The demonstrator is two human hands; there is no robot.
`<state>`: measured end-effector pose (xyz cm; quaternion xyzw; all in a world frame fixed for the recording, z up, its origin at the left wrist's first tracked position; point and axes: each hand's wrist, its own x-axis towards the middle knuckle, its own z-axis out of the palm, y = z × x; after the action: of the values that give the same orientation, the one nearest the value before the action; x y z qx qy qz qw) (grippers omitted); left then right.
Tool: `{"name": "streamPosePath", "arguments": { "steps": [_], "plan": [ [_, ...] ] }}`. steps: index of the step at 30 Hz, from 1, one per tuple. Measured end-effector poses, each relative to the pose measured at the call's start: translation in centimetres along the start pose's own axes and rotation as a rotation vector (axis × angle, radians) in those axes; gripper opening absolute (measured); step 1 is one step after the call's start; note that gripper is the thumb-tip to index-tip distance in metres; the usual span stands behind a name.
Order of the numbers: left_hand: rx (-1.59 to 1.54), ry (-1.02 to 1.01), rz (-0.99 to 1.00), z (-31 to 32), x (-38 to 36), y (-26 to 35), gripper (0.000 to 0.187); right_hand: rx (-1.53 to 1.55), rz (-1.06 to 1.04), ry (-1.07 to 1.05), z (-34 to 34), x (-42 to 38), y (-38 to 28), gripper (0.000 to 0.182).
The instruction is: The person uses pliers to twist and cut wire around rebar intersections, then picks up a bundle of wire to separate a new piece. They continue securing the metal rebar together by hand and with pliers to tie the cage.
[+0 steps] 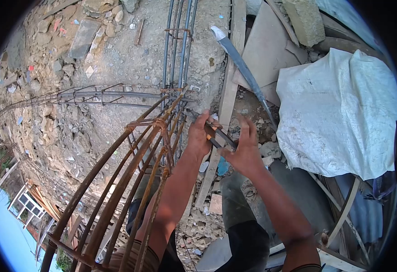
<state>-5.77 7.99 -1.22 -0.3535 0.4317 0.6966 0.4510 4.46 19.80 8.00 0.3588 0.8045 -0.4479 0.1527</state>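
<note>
My left hand (199,137) is closed around a pair of pincers (224,138) with dark handles and a bit of orange on one. The head of the pincers points up and left toward a rebar joint (173,94), where several bars cross. My right hand (245,148) is beside the handle ends, thumb and fingers spread apart around them. Close to my left forearm runs a rusty rebar cage (137,152), its bars bound with stirrups and wire. Grey bars (176,45) carry on upward from the joint.
A thin rebar cage (103,96) extends left over rubble ground. To the right lie a white woven sack (332,113), a grey pipe-like strip (244,68) and a long wooden plank (231,81). Corrugated sheeting (366,217) and sticks are at lower right. My knees are below my hands.
</note>
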Motion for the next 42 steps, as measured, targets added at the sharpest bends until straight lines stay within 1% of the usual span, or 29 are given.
{"name": "streamPosePath", "arguments": {
  "steps": [2,4,5,7,8,10,11,12,14,16,18,19,23,24,25,26,28,29,30,32,33,35,36,37,38,39,40,41,42],
  "plan": [
    [-0.003,-0.037,-0.006,-0.8,-0.1,0.1,0.03,0.354,0.127,0.172,-0.7,0.2,1.4,0.071],
    [-0.022,-0.159,-0.026,-1.7,0.2,0.1,0.033,1.315,0.763,-0.738,0.0,0.9,3.4,0.067],
    [-0.018,-0.164,-0.023,-2.1,0.5,0.3,0.033,1.317,0.756,-0.736,0.3,1.3,3.7,0.067],
    [-0.112,-0.382,-0.074,-2.6,0.7,0.6,0.032,0.87,0.513,-0.698,1.2,1.9,4.0,0.058],
    [-0.101,-0.381,-0.082,-2.6,0.7,0.4,0.032,0.659,0.397,-0.664,2.0,1.9,3.8,0.054],
    [0.032,-0.093,-0.048,-0.5,-1.0,0.0,0.034,0.217,0.162,-0.605,3.1,2.2,3.6,0.044],
    [0.182,0.04,-0.012,-0.5,-0.7,-0.4,0.037,-0.206,0.003,-0.371,3.2,2.6,3.7,0.035],
    [0.186,0.023,-0.011,0.1,-0.4,-0.2,0.037,-0.21,0.005,-0.353,2.7,2.5,3.4,0.035],
    [0.401,0.125,-0.041,0.3,-0.2,0.2,0.038,-0.368,-0.136,-0.129,2.7,0.9,2.5,0.033],
    [0.321,0.162,-0.035,-0.5,-0.5,0.3,0.035,-0.34,-0.129,-0.172,1.1,0.2,1.2,0.035],
    [0.179,-0.044,-0.095,-1.7,-0.9,0.7,0.034,0.914,0.441,-0.822,0.3,1.5,2.8,0.035],
    [0.151,-0.072,-0.088,-2.2,-0.6,0.5,0.035,0.917,0.445,-0.821,0.5,1.5,3.1,0.035],
    [0.118,-0.171,-0.06,-2.4,0.4,0.0,0.035,0.403,0.255,-0.7,2.2,2.8,3.6,0.029],
    [0.209,-0.022,0.045,-0.6,0.2,-0.2,0.035,0.273,0.211,-0.673,2.7,3.1,3.9,0.027],
    [0.301,0.136,0.132,0.0,-0.7,-1.0,0.034,-0.131,-0.024,-0.294,3.4,3.1,4.4,0.024],
    [0.304,0.119,0.131,1.2,-0.7,-0.6,0.034,-0.135,-0.02,-0.279,3.5,3.0,4.7,0.024],
    [0.426,0.245,0.081,2.3,-0.8,-0.3,0.033,-0.317,-0.076,-0.142,3.3,1.7,2.5,0.024],
    [0.325,0.261,-0.044,2.0,-0.4,-0.1,0.033,-0.363,-0.011,-0.215,2.5,0.8,1.2,0.035],
    [0.324,0.259,-0.043,1.2,-0.2,-0.1,0.033,-0.365,-0.011,-0.213,1.2,1.1,0.5,0.035],
    [0.083,-0.023,-0.068,-0.7,-0.2,-0.1,0.033,0.019,0.21,-0.544,-0.4,1.9,0.4,0.04],
    [0.072,-0.1,-0.074,-1.1,-0.2,0.1,0.033,0.017,0.21,-0.544,-0.3,2.1,0.8,0.04],
    [0.063,-0.13,-0.092,-1.9,-0.4,0.2,0.034,1.36,0.723,-0.901,1.2,2.1,2.1,0.04],
    [0.047,-0.16,-0.107,-2.0,-0.6,0.4,0.034,1.363,0.722,-0.901,2.3,2.1,2.9,0.04],
    [0.019,-0.304,-0.076,-2.6,0.1,0.5,0.037,1.285,0.655,-0.945,3.6,2.1,3.3,0.037],
    [0.019,-0.298,-0.077,-3.2,0.2,-0.1,0.037,1.211,0.596,-0.992,4.7,1.8,3.8,0.034],
    [0.074,-0.197,-0.078,-2.3,-0.3,0.0,0.036,0.983,0.59,-0.919,3.0,2.2,2.4,0.027],
    [0.129,-0.096,-0.077,-1.8,-0.6,-0.3,0.035,0.991,0.59,-0.919,3.4,2.9,2.8,0.027],
    [0.157,-0.037,0.042,-1.2,-0.4,-0.9,0.04,0.401,0.272,-0.641,3.9,3.6,3.6,0.027],
    [0.152,-0.04,0.042,-0.6,-0.7,-0.9,0.04,-0.177,-0.043,-0.324,3.8,3.8,4.2,0.028]
  ]
}}
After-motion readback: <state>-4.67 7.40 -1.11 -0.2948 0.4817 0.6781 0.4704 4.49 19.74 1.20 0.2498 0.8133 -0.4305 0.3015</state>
